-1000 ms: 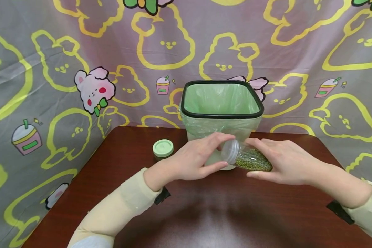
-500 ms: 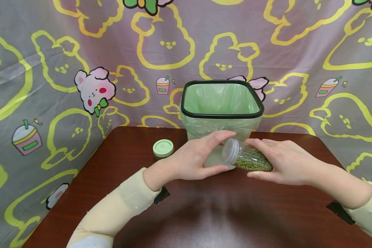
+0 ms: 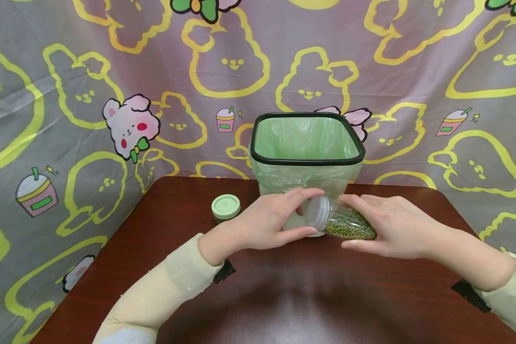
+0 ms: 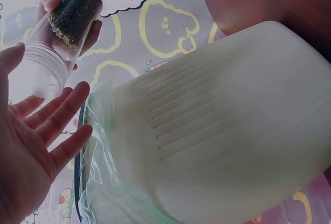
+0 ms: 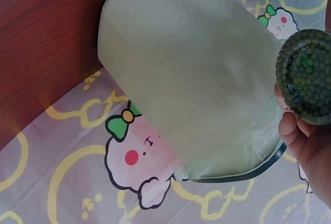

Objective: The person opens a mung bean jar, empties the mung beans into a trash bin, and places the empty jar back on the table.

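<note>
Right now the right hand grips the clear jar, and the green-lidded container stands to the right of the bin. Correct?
Wrong side: the head view shows the green-lidded container to the left of the bin. The right hand does grip the clear jar.

Reddish-brown table [image 3: 301,296] | lined bin [image 3: 275,177] upright near back edge | green-lidded jar [image 3: 226,207] left of bin

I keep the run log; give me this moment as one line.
right hand: holds jar tilted, green beans inside | left hand: at jar's cap, contact unclear | bin: behind hands
</note>
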Motion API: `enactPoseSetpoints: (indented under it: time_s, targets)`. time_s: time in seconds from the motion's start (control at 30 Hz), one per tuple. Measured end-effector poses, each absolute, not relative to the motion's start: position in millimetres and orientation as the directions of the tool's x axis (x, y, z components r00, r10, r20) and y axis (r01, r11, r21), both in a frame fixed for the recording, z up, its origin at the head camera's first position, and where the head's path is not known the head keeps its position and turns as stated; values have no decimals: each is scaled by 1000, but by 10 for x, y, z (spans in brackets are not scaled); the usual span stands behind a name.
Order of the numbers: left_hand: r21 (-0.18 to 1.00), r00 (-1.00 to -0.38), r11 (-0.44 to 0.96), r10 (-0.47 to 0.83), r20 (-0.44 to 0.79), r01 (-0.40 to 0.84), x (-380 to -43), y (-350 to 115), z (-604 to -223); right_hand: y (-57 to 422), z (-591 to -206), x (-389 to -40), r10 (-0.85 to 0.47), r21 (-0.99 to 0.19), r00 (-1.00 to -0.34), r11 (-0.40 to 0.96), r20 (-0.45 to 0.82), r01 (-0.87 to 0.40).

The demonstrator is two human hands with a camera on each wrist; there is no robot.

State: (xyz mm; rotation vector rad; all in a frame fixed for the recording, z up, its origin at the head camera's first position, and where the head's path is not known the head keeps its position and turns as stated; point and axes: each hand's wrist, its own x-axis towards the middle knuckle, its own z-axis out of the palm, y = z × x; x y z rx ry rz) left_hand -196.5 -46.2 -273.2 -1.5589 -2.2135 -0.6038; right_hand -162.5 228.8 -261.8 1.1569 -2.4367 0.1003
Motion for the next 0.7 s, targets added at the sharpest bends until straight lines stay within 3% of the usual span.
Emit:
enactPoseSetpoints:
  time_s: [0.2,0.5,0.7]
  targets:
    - [139,-352,331,769,533,934,-1964,-473,-2741,2288,-2620,-1631,-724,124,-546,643,422,-756]
    - [87,-237,229,782,577,969,-1997,-507,-2734,2294,-2630,-1642,-728,133,-538,638,424,-759]
    - [68,-212,210,804,556,975,-2002,-497,-2730,2288,-2619,-1642,-729,135,-547,643,412,-754]
